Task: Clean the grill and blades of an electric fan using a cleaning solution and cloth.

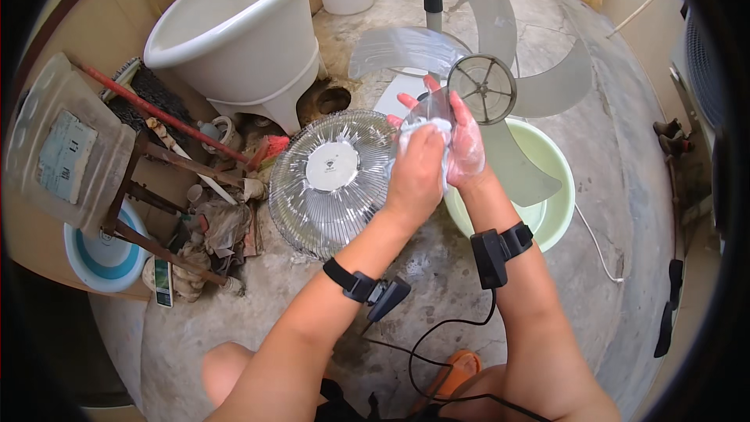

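Observation:
A translucent grey fan impeller point(554, 85) with several curved blades and a round ribbed hub point(482, 89) is held up before me. My left hand point(417, 173) presses a light, wet cloth point(425, 129) onto its nearest blade. Behind that same blade, my right hand point(467, 143) supports it with spread, soapy fingers. White suds streak the upper left blade point(404, 50). Partly beneath the impeller stands a pale green basin point(563, 211). To the left of my hands, a round wire fan guard point(331, 184) lies on the concrete, its centre plate bearing writing.
A fan pole point(432, 0) rises behind the impeller. A large white tub point(246, 53) stands at upper left, near a floor hole point(333, 99). An upturned stool point(70, 146), a red pole point(158, 108) and a blue-white basin point(105, 255) crowd the left. A black cable point(416, 357) hangs below my wrists.

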`<state>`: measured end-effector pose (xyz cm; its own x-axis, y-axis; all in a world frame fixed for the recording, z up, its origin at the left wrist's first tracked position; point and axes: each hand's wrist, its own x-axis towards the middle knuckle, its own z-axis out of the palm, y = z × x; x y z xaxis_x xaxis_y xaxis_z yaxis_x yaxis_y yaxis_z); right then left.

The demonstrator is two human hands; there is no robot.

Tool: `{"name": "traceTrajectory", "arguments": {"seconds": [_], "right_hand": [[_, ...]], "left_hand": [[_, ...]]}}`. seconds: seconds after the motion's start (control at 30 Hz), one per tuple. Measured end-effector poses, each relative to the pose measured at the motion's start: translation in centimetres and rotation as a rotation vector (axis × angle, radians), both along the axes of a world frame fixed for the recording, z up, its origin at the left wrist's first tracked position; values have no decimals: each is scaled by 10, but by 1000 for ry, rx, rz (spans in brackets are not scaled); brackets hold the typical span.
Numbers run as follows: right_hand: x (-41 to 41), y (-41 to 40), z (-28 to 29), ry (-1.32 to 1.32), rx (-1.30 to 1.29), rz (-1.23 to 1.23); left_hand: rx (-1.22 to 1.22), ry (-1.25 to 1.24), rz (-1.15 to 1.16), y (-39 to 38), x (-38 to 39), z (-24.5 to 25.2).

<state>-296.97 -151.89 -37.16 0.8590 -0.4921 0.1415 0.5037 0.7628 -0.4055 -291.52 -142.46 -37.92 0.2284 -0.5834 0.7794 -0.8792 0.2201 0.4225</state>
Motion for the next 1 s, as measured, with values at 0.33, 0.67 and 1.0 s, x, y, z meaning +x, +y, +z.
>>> {"name": "traceTrajectory", "arguments": {"seconds": [0.33, 0.67, 1.0], "right_hand": [[-19, -15, -20, 571, -320, -132], [-30, 16, 2, 710, -664, 207], [-27, 29, -7, 681, -589, 208]], "left_hand": [[-107, 194, 205, 38, 70, 36], [178, -712, -7, -16, 87, 101], [9, -601, 258, 9, 155, 85]]}}
